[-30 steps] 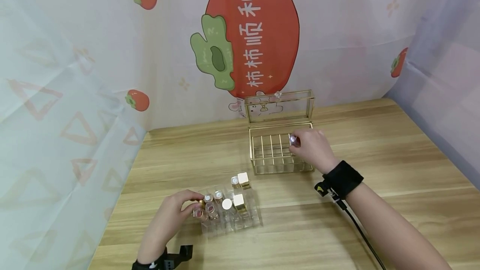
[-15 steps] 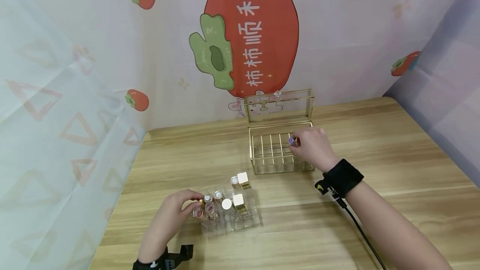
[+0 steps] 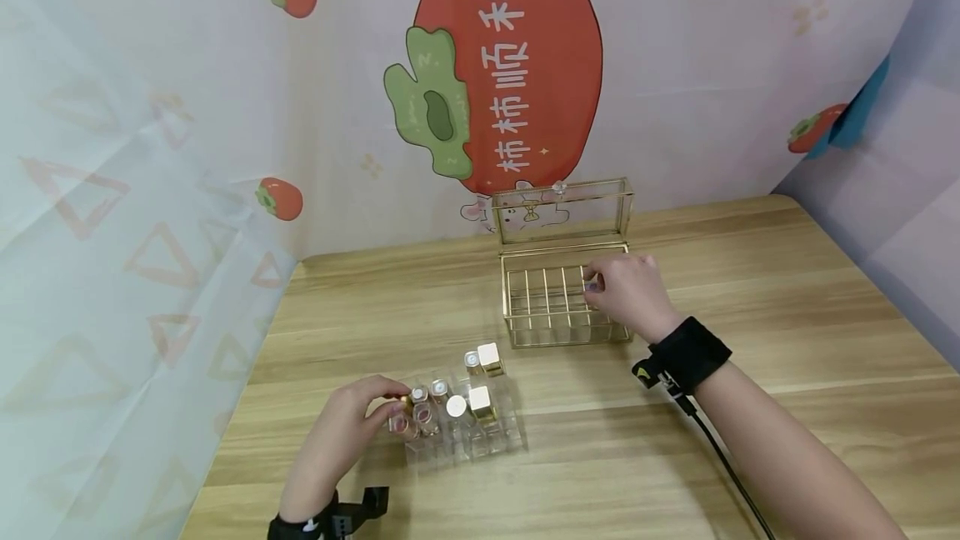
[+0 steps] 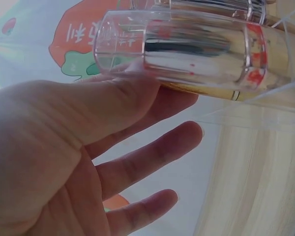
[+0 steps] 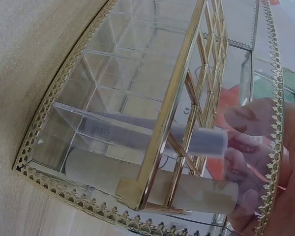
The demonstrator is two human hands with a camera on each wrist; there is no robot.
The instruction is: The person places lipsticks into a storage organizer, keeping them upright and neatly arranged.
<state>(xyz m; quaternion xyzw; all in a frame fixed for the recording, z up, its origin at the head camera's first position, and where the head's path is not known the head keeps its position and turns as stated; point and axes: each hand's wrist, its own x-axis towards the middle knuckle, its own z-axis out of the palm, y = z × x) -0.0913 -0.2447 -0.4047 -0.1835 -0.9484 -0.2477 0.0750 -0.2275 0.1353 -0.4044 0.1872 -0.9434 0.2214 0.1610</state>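
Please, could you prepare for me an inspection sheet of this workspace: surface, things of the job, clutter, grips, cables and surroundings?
Surface: wood-grain table.
Job's things: gold-framed clear box, its lid raised; clear holder with several cosmetic tubes, nearer the person.
Clutter: nothing seen.
Grips: left grip pinches a gold tube at the holder's left end; right grip holds a lavender tube in the box, beside a pale tube.
Cables: black cable runs from the right wristband out of the head view's bottom edge.
Surroundings: pale backdrop with persimmon prints; blue piece at right, unclear what it is.
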